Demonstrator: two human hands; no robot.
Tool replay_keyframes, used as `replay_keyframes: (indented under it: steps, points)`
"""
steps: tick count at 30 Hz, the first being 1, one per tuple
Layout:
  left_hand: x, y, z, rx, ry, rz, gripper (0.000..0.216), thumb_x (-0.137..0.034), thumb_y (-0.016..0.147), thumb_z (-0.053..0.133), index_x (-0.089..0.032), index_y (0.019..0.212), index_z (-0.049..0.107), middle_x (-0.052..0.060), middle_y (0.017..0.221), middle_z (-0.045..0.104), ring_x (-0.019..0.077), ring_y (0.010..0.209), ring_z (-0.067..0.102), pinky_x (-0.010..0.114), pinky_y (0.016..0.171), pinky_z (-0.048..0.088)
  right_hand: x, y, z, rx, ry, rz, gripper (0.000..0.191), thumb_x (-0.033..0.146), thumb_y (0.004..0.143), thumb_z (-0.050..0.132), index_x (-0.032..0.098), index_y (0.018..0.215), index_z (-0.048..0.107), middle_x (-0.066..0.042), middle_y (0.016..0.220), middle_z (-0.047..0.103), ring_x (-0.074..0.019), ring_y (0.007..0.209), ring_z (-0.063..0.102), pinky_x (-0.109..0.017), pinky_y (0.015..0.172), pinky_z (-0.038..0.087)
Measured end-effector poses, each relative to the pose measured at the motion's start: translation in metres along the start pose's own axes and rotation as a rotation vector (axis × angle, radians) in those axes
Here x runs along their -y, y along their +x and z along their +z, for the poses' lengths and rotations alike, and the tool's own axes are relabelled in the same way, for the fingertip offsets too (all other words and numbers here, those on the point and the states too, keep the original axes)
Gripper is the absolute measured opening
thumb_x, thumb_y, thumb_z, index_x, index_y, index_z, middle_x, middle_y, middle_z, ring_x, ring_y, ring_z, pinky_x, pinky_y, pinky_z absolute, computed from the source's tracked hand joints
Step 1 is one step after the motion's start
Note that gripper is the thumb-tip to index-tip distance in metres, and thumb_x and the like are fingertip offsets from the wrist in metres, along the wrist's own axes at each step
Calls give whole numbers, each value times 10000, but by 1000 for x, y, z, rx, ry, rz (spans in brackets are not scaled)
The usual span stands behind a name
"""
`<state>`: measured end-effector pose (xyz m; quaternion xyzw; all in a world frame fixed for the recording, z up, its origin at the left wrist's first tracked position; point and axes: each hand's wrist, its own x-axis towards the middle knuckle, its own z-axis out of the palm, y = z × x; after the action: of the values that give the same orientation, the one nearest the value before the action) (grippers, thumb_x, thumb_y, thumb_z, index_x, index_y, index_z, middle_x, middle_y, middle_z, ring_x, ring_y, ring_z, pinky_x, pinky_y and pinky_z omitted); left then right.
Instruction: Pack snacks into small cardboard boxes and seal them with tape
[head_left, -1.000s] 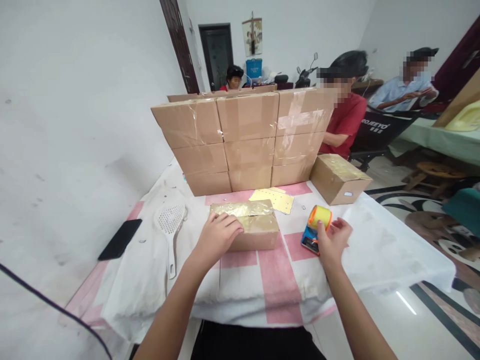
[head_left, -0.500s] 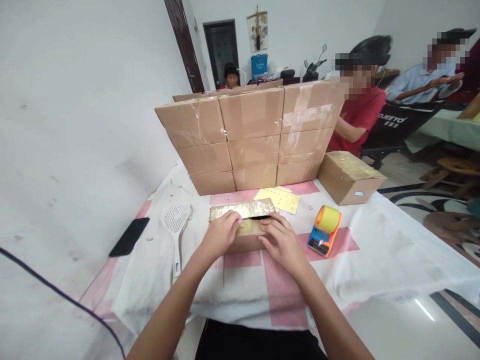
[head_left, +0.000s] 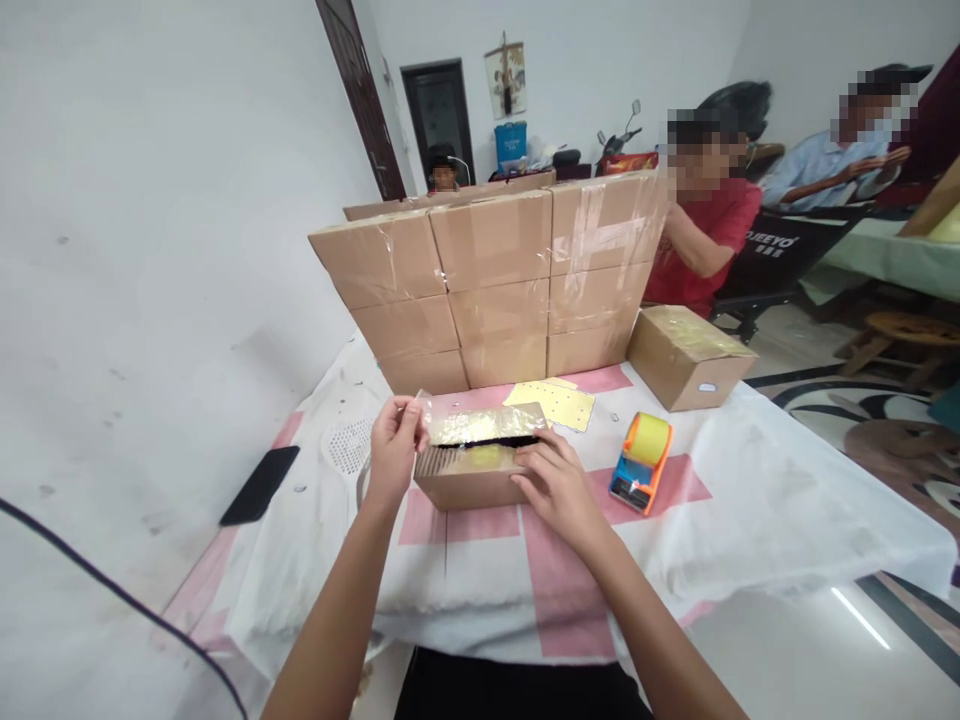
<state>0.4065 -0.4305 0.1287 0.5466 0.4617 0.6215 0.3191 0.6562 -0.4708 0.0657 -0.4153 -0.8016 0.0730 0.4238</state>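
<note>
A small cardboard box (head_left: 469,482) wrapped in shiny clear tape lies in front of me on the white and pink cloth (head_left: 750,500). Its top flap gapes along a dark slit. My left hand (head_left: 395,447) pinches a strip of clear tape (head_left: 424,403) at the box's left end and lifts it. My right hand (head_left: 556,486) lies on the box's right front corner, fingers pressed against it. An orange and blue tape dispenser (head_left: 640,461) stands to the right of that hand.
A wall of stacked taped cartons (head_left: 495,285) stands behind the box, one more carton (head_left: 686,355) to its right. A yellow perforated sheet (head_left: 555,402), a white slotted spatula (head_left: 346,447) and a black phone (head_left: 259,484) lie on the cloth. Three people sit behind.
My right hand left the tape dispenser and came to rest on the box. My left hand moved from the box top to its left end and lifted a strip of tape.
</note>
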Motion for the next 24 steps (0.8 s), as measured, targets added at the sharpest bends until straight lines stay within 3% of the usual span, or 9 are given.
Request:
replay_keyframes:
  steps: [4,8,10,12,15,16,18,21,24]
  points:
    - [-10,-7,-12,-56,-113,11,261,-439,938,641,-214,867,530,-66,626,582,48,427,412,194,465,329,0,-1,1,-25,-25,-12,261,242,954,617,257,1214,629,-89,1303,674,-314,1368,483,-574,1112,433]
    - [-21,-36,-22,-24,-134,3,218,-417,960,620,-218,897,557,-59,628,614,57,433,442,191,465,345,24,-5,-2,-159,-13,0,400,294,939,648,267,1331,571,-115,1415,607,-347,1396,462,-629,1163,322]
    - [-23,-61,-24,39,-87,5,195,-402,979,593,-222,902,585,-55,632,615,70,453,473,198,468,366,46,-9,-1,-170,131,40,420,305,934,655,270,1343,569,-110,1371,638,-329,1346,515,-575,1142,372]
    - [-22,-89,-23,136,17,29,201,-375,996,565,-222,875,616,-47,647,611,82,493,509,210,503,407,70,-15,1,-83,366,127,402,316,926,664,259,1317,592,-92,1267,697,-278,1190,628,-453,1030,496]
    - [-15,-130,-22,235,192,94,198,-316,1000,556,-227,850,649,-38,670,605,95,556,539,221,567,437,97,-25,7,112,650,276,102,278,938,626,231,984,703,-27,926,756,-188,851,703,-288,765,547]
    - [-12,-141,-23,239,228,111,194,-303,1000,553,-231,851,654,-35,676,605,100,569,542,224,576,437,103,-29,9,151,688,312,119,260,942,611,224,865,695,-9,823,737,-170,778,692,-264,712,527]
    - [-6,-157,-26,235,257,128,182,-298,998,547,-236,868,659,-24,699,611,116,598,554,234,583,440,108,-36,13,187,687,344,188,233,943,597,216,769,666,6,733,702,-157,727,674,-249,680,495]
    - [3,-172,-34,277,248,135,177,-376,982,573,-242,970,689,19,806,652,155,690,593,263,611,462,107,-48,21,181,580,305,143,229,937,611,218,805,665,0,750,696,-165,735,660,-266,707,479]
    - [9,-188,-43,304,189,123,372,-524,993,499,-236,1060,725,67,890,674,191,761,625,300,649,501,106,-63,35,191,478,223,147,225,962,570,228,845,659,-12,759,694,-177,736,646,-290,726,480]
